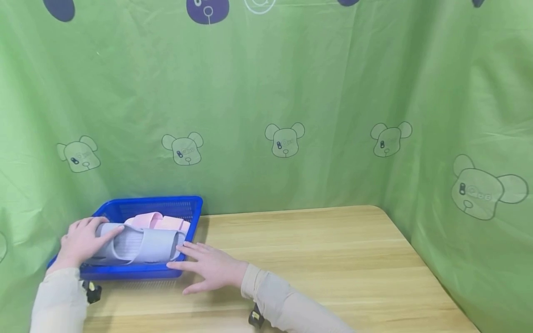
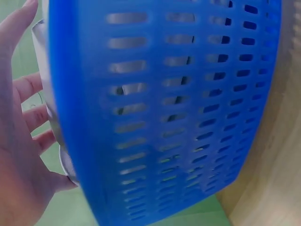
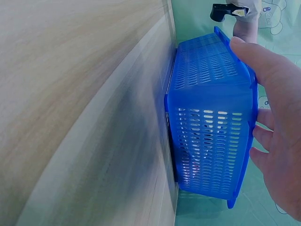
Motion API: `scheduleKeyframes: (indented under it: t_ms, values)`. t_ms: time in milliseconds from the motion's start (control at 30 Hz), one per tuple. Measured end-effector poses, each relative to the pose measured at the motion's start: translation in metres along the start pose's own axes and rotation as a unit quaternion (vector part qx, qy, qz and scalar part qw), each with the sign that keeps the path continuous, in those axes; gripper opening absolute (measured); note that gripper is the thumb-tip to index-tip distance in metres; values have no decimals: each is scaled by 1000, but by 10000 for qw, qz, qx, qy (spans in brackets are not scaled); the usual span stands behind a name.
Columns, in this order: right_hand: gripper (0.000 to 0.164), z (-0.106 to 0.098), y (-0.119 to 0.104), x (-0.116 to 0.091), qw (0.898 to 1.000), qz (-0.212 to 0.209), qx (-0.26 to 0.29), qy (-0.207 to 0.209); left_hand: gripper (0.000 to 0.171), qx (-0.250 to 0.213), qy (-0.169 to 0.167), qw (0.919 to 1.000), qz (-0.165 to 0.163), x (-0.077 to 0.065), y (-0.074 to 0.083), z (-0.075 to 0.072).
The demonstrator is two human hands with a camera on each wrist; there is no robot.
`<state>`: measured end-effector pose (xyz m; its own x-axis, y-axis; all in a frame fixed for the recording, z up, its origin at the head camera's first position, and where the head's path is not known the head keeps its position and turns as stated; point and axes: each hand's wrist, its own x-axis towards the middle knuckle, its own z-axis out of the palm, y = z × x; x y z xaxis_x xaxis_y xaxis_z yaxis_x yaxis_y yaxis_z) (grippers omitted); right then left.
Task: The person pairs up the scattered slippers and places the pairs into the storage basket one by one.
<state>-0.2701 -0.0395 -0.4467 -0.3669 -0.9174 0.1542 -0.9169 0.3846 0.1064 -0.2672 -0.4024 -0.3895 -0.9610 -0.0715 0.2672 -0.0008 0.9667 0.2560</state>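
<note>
Grey-blue slide slippers (image 1: 158,245), with a ribbed footbed visible, lie in a blue perforated plastic basket (image 1: 193,208). Behind them in the same basket are pink slippers (image 1: 145,219), partly covered. My left hand (image 1: 83,240) rests on the left end of the grey-blue slippers, thumb pointing right across them; its fingers look spread in the left wrist view. At the basket's right end is my right hand (image 1: 212,267), fingers spread, with the fingertips at the rim beside the slippers' right end. Whether those fingertips touch the slippers, I cannot tell.
The basket stands at the left of a light wooden table (image 1: 333,254). A green curtain (image 1: 325,92) printed with bear heads hangs behind and at both sides. Black wrist-worn devices (image 1: 256,318) show below the sleeves.
</note>
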Motion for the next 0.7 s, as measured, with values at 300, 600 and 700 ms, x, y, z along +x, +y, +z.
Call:
scheduleKeyframes:
  t_ms: [300, 600, 700]
  values:
    - [75, 0, 0, 0, 10000, -5, 17, 3, 64, -318, 119, 9994, 81, -4, -16, 14]
    - [75, -2, -1, -1, 9999, -52, -73, 78, 59, -417, 315, 9985, 190, -5, -19, 19]
    - [76, -3, -1, -1, 9999, -54, -75, 67, 58, -424, 339, 9984, 164, -4, -21, 21]
